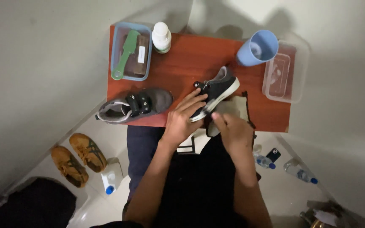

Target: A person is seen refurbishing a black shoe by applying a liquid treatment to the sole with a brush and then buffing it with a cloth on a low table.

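Two bare arms come up from the bottom, close to the camera, and reach to the near edge of the red-brown desk. On that edge, the left hand lies on the black shoe, fingers spread flat over its top and curled round its side, so its grip is closed on the shoe. The right hand is pinched shut on a pale cloth and presses it near the toe, by the white sole.

From the left hand, the black shoe points toward 1 o'clock. Its long line runs from the toe at 7 o'clock up to the heel at 1 o'clock, and it is tipped onto its side. Both hands touch it; the left one covers more of it.

A grey shoe with straps lies at 9 o'clock from the left hand, just beside it. At 11 o'clock sits a blue tray with a green brush in it, and next to the tray a white bottle. A blue cup lies tipped at 1 o'clock, near a clear box.

Down on the floor at 8 o'clock are two brown shoes.
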